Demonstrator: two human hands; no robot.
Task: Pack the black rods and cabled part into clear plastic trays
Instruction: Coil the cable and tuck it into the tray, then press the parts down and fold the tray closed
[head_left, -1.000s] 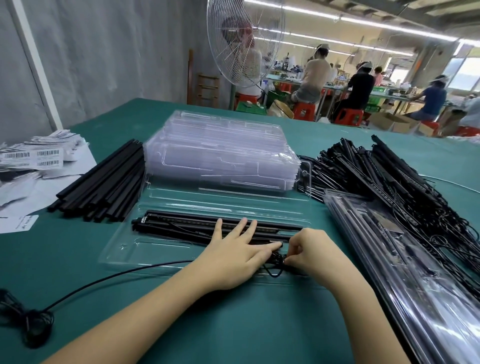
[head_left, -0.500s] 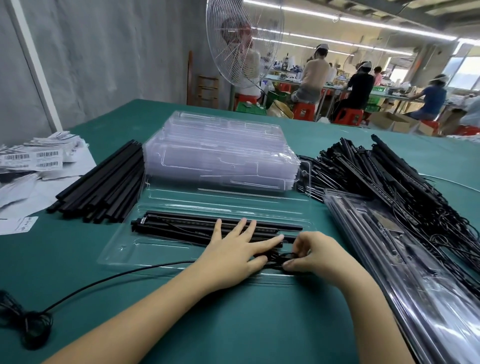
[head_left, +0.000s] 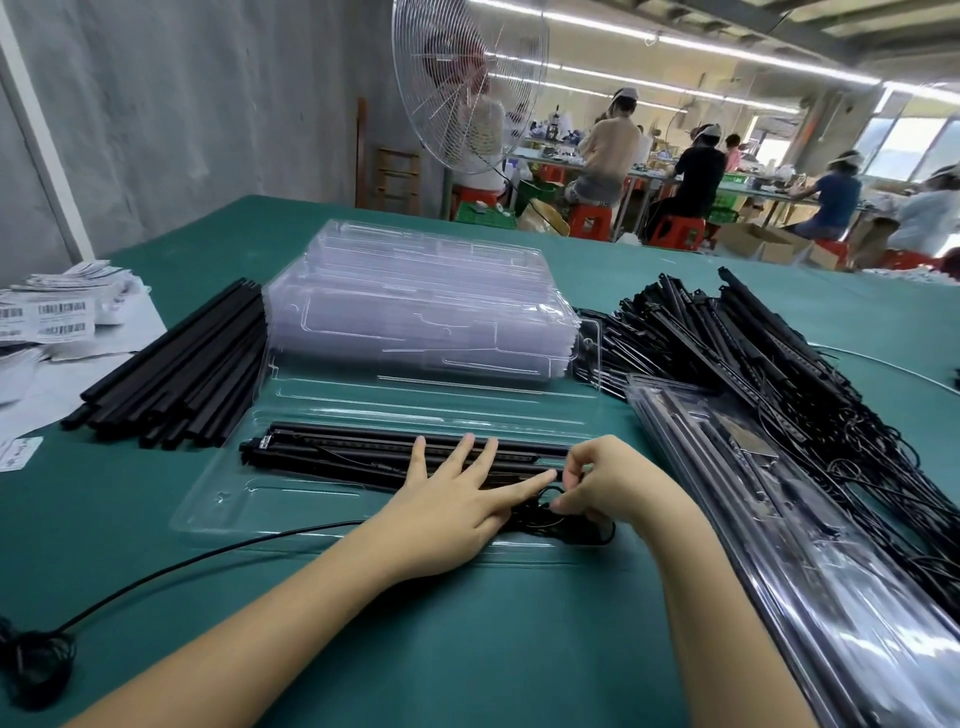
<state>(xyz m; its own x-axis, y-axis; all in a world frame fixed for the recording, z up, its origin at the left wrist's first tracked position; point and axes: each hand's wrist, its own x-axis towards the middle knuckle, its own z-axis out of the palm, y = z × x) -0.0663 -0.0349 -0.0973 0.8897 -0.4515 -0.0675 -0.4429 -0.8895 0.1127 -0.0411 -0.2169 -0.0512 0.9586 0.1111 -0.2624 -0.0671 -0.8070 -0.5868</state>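
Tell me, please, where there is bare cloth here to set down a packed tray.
Bare green cloth lies between the rod pile and the loose cable, and beyond the tray stack. The right is crowded: cabled parts, packed trays.

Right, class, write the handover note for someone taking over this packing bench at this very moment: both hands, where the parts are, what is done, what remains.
Left hand: flat, fingers spread, pressing the rods down in the open tray.
Right hand: pinches the cable bunched at the tray's right end.
Done: rods sit in the tray; filled trays lie to the right.
Left: tuck the cable in and close the tray. Loose rods, cabled parts and empty trays wait behind.
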